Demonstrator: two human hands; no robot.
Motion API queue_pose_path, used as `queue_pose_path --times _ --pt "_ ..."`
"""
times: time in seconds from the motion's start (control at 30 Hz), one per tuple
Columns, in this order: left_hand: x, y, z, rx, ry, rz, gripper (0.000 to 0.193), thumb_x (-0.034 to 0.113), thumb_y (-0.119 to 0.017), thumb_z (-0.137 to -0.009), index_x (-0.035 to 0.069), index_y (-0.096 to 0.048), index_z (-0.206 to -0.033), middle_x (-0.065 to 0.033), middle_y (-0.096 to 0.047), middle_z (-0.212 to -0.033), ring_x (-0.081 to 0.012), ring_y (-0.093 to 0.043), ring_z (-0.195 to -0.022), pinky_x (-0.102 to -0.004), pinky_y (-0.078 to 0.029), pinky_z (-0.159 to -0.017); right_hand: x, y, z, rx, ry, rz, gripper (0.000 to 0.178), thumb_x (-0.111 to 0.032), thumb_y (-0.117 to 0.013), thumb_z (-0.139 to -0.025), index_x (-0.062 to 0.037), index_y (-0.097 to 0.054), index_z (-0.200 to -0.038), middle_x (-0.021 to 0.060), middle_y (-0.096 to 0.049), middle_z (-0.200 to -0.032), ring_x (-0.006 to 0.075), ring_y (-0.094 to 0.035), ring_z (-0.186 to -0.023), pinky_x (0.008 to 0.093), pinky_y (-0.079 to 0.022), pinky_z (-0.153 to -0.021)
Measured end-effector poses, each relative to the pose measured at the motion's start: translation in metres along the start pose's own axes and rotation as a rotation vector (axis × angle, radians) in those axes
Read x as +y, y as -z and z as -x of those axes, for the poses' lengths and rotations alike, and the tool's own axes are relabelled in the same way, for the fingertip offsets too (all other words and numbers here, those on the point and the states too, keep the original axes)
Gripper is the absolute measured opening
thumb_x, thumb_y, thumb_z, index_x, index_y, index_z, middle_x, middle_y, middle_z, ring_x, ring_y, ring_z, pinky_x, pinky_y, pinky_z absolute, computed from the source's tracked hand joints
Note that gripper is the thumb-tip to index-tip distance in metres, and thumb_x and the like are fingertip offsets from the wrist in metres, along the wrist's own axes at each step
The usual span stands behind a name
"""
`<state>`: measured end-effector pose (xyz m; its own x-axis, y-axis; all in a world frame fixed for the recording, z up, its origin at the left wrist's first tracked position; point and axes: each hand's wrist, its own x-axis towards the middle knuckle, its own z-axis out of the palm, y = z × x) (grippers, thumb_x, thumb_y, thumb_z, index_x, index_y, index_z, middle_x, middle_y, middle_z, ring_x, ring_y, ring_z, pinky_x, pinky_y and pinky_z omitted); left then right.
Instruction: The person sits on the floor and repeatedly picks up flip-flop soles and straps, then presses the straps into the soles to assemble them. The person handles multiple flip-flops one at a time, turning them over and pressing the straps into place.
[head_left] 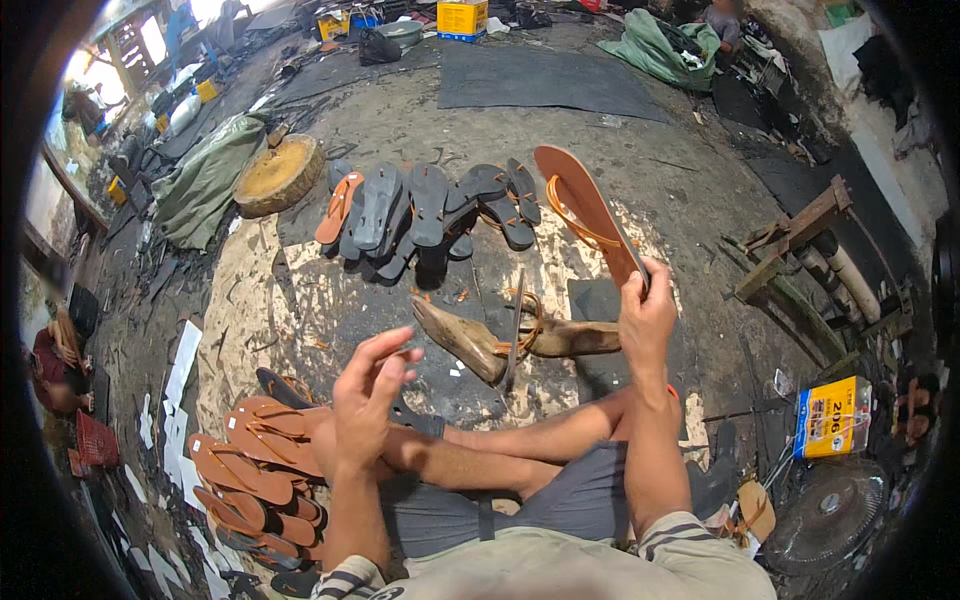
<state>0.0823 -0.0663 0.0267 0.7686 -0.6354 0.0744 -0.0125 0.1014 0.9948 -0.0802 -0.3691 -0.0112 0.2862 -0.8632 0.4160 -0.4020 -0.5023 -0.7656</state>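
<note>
My right hand point(645, 312) grips the heel end of a brown flip-flop point(590, 205) with an orange strap, holding it raised and tilted. My left hand point(368, 395) hangs above my crossed legs with its fingers apart and nothing in it. On the floor between my hands lie a wooden foot form point(455, 335) and a second wooden foot form point(578, 339). A long thin tool point(516, 335) lies across them, beside a loop of orange strap point(537, 312). Just left of my left hand is a stack of brown flip-flops point(245, 462) with orange straps.
Ahead lies a pile of dark flip-flops point(427, 205), with one brown flip-flop point(338, 208) at its left. A round wood block point(280, 175) sits beyond. To my right are a wooden stand point(800, 240), a yellow-blue container point(832, 418) and a fan point(830, 515). Other people sit at the edges.
</note>
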Motion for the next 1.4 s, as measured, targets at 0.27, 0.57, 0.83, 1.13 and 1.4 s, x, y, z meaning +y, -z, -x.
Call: queue_pose_path --times 0.27,0.57,0.83,1.13,1.4 --pt "-0.027 -0.018 -0.030 0.056 0.264 0.239 0.084 0.038 -0.064 -0.102 0.012 -0.014 -0.164 -0.0161 -0.052 -0.140 -0.0244 -0.062 -0.116 -0.0402 -0.061 -0.080 -0.048 0.010 0.120 -0.403 0.827 -0.171 0.044 -0.026 -0.080 -0.077 -0.0176 -0.071 -0.119 0.0049 -0.068 -0.128 0.0234 -0.065 -0.103 0.0385 -0.045 -0.085" --pt "-0.039 0.020 0.031 0.239 0.395 -0.199 0.062 0.001 -0.064 -0.093 0.010 -0.049 -0.153 -0.0087 -0.061 -0.128 -0.0099 -0.060 -0.099 -0.0281 -0.051 -0.092 -0.045 0.014 0.164 -0.644 1.047 -0.200 0.038 -0.024 -0.076 -0.082 -0.0224 -0.073 -0.120 -0.0021 -0.070 -0.126 0.0149 -0.064 -0.100 0.0368 -0.043 -0.095" --pt "-0.022 0.022 0.055 -0.396 0.048 -0.482 0.059 0.000 -0.057 -0.089 0.012 -0.056 -0.148 -0.0119 -0.059 -0.148 -0.0267 -0.051 -0.140 -0.0469 -0.021 -0.126 -0.062 0.005 0.130 -0.898 -0.085 -0.654 0.059 -0.036 -0.075 -0.095 -0.0017 -0.056 -0.139 0.0134 -0.067 -0.122 0.0205 -0.064 -0.106 0.0366 -0.051 -0.092" --pt "-0.041 -0.007 0.091 -0.269 -0.014 -0.305 0.027 0.000 -0.062 -0.093 0.005 -0.064 -0.120 -0.0050 -0.062 -0.105 -0.0159 -0.058 -0.102 -0.0298 -0.047 -0.091 -0.053 0.007 0.167 -1.160 -0.458 -0.963 0.035 -0.020 -0.070 -0.100 0.0026 -0.059 -0.124 0.0047 -0.067 -0.110 0.0082 -0.060 -0.098 0.0275 -0.053 -0.082" --pt "-0.056 -0.041 0.084 0.101 0.243 -0.010 0.081 0.009 -0.063 -0.094 0.015 -0.020 -0.163 -0.0163 -0.038 -0.153 -0.0270 -0.048 -0.132 -0.0406 -0.043 -0.111 -0.074 -0.003 0.142 -0.987 -0.195 -0.510 0.032 -0.018 -0.068 -0.099 0.0014 -0.061 -0.122 0.0017 -0.065 -0.091 0.0076 -0.057 -0.078 0.0282 -0.049 -0.064"
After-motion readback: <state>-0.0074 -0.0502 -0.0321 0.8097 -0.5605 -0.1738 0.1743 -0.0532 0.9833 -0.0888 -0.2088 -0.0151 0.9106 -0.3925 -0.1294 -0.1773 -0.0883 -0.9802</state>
